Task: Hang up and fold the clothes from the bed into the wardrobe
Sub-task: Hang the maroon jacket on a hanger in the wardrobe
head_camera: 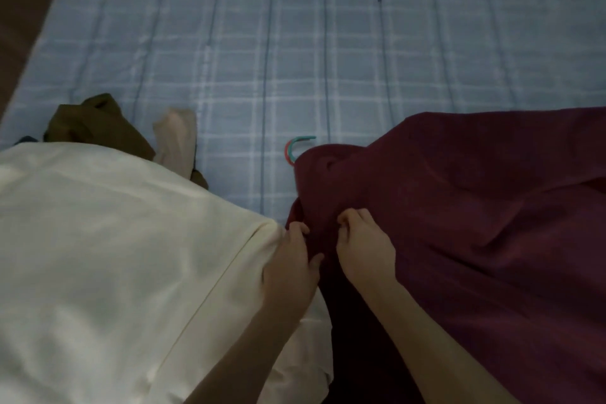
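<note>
Lower centre: left hand (pixel 292 259) and right hand (pixel 360 239) both pinch maroon garment (pixel 475 223) on bed (pixel 262 43). Hanger hooks (pixel 295 147) protrude above it; cream garment (pixel 114 256) lower left.

Bed (pixel 262 43): spread across the whole view, everything else laid on it. Large garment (pixel 475 223): laid at the right near side. Hanger hooks (pixel 296 147): two together, seen at the far left edge of the large garment, the rest covered by it. Left hand (pixel 293 267) and right hand (pixel 362 246): placed side by side at the large garment's left edge. Sheet-like cloth (pixel 114 256): laid at the left near side, touching the left hand. Crumpled garment (pixel 98 121): set behind the sheet-like cloth. Narrow garment (pixel 175 141): laid just right of the crumpled garment.
</note>
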`<action>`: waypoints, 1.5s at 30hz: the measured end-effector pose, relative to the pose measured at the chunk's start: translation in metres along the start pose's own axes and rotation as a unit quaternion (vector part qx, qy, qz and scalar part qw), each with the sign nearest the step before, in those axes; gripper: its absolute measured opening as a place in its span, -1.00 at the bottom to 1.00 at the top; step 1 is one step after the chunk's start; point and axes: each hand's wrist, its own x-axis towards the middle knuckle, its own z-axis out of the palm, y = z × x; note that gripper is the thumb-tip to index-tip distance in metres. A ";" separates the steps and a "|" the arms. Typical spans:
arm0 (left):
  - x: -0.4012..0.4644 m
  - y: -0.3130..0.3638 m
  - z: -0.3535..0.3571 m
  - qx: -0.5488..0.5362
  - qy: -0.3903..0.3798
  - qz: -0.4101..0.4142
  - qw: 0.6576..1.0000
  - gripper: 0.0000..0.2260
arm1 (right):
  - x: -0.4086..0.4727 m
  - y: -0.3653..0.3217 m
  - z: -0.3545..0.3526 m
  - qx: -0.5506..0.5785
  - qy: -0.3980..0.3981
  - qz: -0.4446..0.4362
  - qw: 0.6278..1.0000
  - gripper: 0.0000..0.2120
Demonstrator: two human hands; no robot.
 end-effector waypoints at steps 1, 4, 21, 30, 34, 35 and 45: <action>0.001 -0.001 0.000 -0.004 0.003 -0.001 1.000 -0.63 | 0.005 -0.001 -0.002 0.000 -0.001 0.007 1.000 -0.79; 0.003 -0.002 0.002 -0.016 0.020 0.019 0.999 -0.59 | 0.015 -0.008 -0.007 0.000 -0.025 0.042 0.999 -0.60; -0.025 0.007 0.001 0.038 0.076 0.150 0.985 -0.64 | -0.004 -0.023 -0.014 0.094 -0.075 0.156 0.980 -0.38; -0.072 0.013 0.004 0.096 0.038 0.233 0.967 -0.82 | -0.041 -0.009 -0.027 0.241 -0.064 0.175 0.952 -0.82; -0.099 0.010 0.004 0.015 -0.020 0.208 0.978 -0.77 | -0.070 0.005 -0.046 0.330 -0.093 0.245 0.907 -0.80; -0.106 0.012 0.000 -0.001 -0.043 0.200 0.979 -0.77 | -0.079 0.009 -0.055 0.363 -0.099 0.264 0.888 -0.85; -0.123 0.126 -0.096 0.047 -0.108 0.237 0.964 -0.72 | -0.168 0.051 -0.188 0.413 0.008 0.228 0.882 -0.78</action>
